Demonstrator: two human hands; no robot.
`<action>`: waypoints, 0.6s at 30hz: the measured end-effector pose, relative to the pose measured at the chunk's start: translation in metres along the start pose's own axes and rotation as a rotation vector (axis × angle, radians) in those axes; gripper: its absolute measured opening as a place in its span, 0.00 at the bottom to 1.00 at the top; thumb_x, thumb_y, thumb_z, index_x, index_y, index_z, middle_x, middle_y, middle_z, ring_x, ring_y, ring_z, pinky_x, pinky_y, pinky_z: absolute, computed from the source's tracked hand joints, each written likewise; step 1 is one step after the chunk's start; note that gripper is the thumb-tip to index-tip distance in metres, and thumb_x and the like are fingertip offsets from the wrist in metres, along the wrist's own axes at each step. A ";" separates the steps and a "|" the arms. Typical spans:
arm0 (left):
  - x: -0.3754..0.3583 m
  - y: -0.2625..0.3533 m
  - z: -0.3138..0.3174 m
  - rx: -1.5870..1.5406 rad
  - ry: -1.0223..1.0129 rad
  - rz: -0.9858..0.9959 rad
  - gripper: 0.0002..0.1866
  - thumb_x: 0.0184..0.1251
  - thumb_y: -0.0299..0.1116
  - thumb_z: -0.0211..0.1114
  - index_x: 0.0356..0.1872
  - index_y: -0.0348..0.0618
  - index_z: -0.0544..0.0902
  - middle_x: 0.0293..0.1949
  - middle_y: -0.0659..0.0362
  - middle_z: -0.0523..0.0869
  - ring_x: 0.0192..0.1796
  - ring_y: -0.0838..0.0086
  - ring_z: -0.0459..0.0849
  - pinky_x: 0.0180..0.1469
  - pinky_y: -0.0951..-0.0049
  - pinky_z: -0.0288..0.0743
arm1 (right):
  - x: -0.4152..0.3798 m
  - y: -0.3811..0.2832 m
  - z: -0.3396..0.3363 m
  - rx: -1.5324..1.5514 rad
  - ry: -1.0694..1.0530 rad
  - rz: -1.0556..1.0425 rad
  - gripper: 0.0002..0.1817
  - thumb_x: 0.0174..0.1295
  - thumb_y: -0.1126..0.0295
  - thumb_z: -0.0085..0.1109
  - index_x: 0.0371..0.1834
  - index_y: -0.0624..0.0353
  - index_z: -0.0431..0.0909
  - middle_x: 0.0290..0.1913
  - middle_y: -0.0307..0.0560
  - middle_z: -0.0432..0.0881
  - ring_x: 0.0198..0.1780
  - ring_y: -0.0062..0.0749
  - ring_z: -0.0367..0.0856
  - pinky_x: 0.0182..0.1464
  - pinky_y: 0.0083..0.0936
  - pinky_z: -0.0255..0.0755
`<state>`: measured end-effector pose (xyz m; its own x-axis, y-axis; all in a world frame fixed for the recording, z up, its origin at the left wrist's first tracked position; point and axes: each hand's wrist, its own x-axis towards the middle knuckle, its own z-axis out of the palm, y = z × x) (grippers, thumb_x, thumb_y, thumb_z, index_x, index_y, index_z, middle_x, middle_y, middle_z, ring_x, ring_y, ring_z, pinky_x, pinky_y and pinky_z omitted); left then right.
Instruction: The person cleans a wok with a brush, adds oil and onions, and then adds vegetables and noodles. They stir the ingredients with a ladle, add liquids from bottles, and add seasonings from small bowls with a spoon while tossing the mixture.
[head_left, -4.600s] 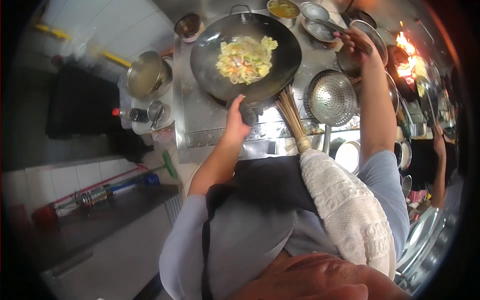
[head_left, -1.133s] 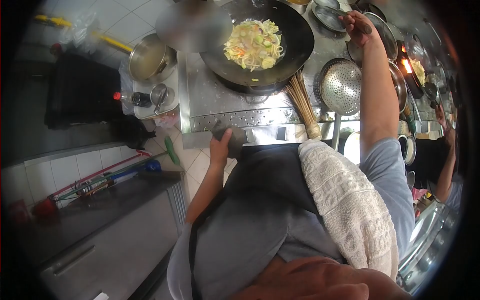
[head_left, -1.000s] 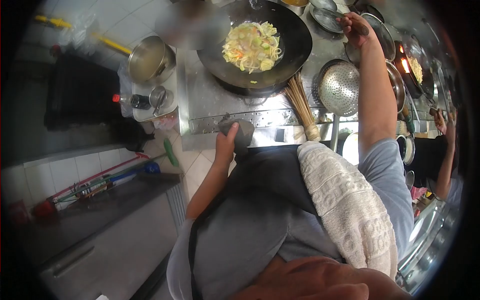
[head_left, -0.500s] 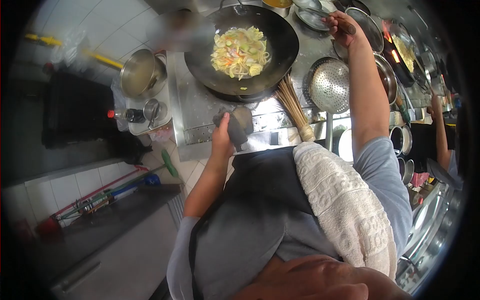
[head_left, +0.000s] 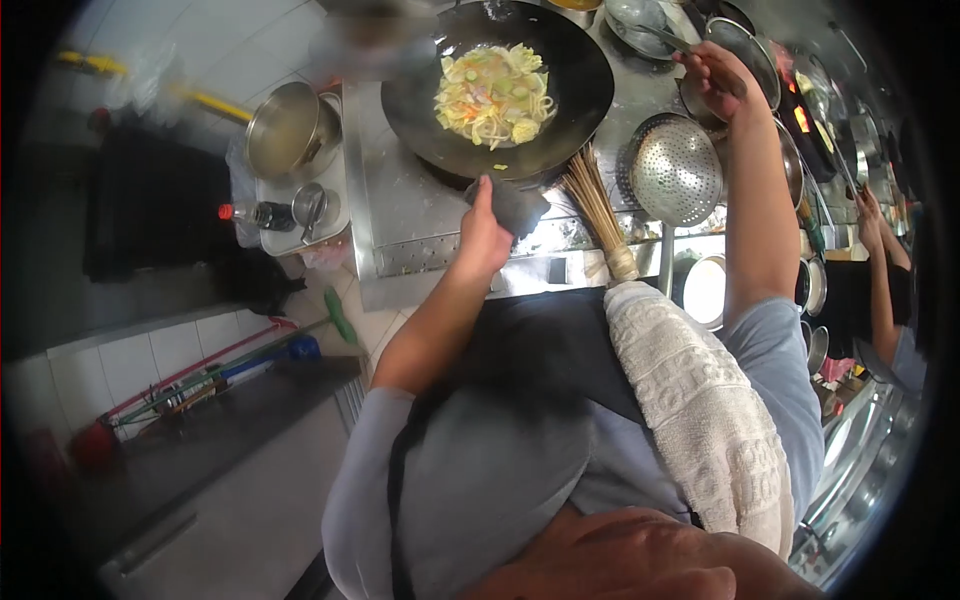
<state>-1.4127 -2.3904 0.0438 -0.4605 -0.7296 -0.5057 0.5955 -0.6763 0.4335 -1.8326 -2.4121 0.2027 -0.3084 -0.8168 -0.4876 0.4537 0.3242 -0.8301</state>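
Observation:
A dark wok [head_left: 410, 110] with cooked vegetables [head_left: 495, 95] in it sits on the steel stove. My left hand [head_left: 485, 235] grips a dark grey cloth [head_left: 518, 208] close to the wok's near rim; whether the cloth touches the rim I cannot tell. My right hand [head_left: 715, 82] is closed round the handle of a ladle [head_left: 668, 38], whose bowl is over a metal bowl at the top. Between my hands lie a bamboo brush [head_left: 598, 210] and a perforated strainer [head_left: 677, 170].
On the left, a metal pot [head_left: 285, 130], a bottle with a red cap [head_left: 255, 214] and a small cup [head_left: 310, 204] stand by a tray. A co-worker's arm [head_left: 878, 260] reaches toward another wok at the right. A white towel [head_left: 700, 400] hangs over my front.
My left hand with the cloth has moved up and right toward the wok. My right hand and the ladle appear slightly lower and farther right, as does the whole scene.

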 end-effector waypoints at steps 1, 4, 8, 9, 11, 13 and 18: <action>0.004 0.000 0.005 -0.027 -0.005 -0.009 0.25 0.81 0.48 0.57 0.65 0.38 0.73 0.61 0.54 0.83 0.62 0.65 0.82 0.63 0.59 0.77 | -0.008 0.004 0.002 0.031 0.007 0.015 0.19 0.70 0.65 0.57 0.52 0.73 0.76 0.23 0.27 0.72 0.19 0.11 0.66 0.20 0.13 0.60; 0.025 -0.004 -0.003 -0.065 -0.021 -0.005 0.24 0.80 0.48 0.58 0.64 0.39 0.75 0.61 0.52 0.83 0.61 0.58 0.84 0.64 0.53 0.79 | -0.058 0.008 0.018 -0.153 -0.022 -0.052 0.17 0.68 0.63 0.58 0.51 0.65 0.79 0.25 0.27 0.75 0.22 0.13 0.69 0.26 0.12 0.64; 0.050 -0.009 -0.004 -0.040 0.067 -0.073 0.18 0.75 0.39 0.63 0.58 0.38 0.79 0.54 0.52 0.87 0.54 0.57 0.87 0.57 0.53 0.83 | -0.084 0.018 0.022 -0.337 -0.056 -0.067 0.16 0.66 0.60 0.58 0.49 0.60 0.80 0.26 0.29 0.73 0.21 0.15 0.68 0.26 0.16 0.62; 0.055 -0.012 -0.008 0.000 0.128 -0.084 0.15 0.71 0.34 0.63 0.53 0.38 0.81 0.50 0.52 0.88 0.51 0.57 0.88 0.55 0.54 0.84 | -0.098 0.017 0.032 -0.407 -0.027 -0.073 0.11 0.65 0.62 0.58 0.42 0.58 0.78 0.26 0.31 0.74 0.21 0.16 0.68 0.25 0.16 0.61; 0.059 -0.016 -0.012 0.039 0.191 -0.094 0.12 0.67 0.30 0.64 0.49 0.37 0.82 0.46 0.52 0.89 0.47 0.57 0.89 0.52 0.54 0.85 | -0.116 0.023 0.050 -0.421 -0.032 -0.082 0.10 0.65 0.63 0.59 0.40 0.57 0.76 0.26 0.32 0.74 0.21 0.17 0.68 0.25 0.17 0.61; 0.058 -0.021 -0.011 0.026 0.198 -0.013 0.07 0.60 0.31 0.68 0.38 0.43 0.84 0.32 0.59 0.84 0.32 0.68 0.83 0.30 0.62 0.77 | -0.121 0.028 0.053 -0.455 -0.089 -0.085 0.08 0.62 0.67 0.60 0.40 0.58 0.76 0.25 0.35 0.74 0.20 0.19 0.70 0.23 0.19 0.63; 0.052 -0.006 -0.010 0.129 0.258 -0.052 0.09 0.63 0.29 0.64 0.42 0.38 0.82 0.40 0.52 0.88 0.41 0.60 0.89 0.45 0.59 0.84 | -0.116 0.070 0.064 -0.811 -0.013 -0.133 0.28 0.59 0.73 0.60 0.66 0.66 0.74 0.30 0.40 0.78 0.20 0.22 0.76 0.22 0.22 0.71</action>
<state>-1.4333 -2.4233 0.0081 -0.2964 -0.6545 -0.6955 0.4794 -0.7318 0.4844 -1.7116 -2.3250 0.2182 -0.3049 -0.8765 -0.3724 -0.3325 0.4644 -0.8208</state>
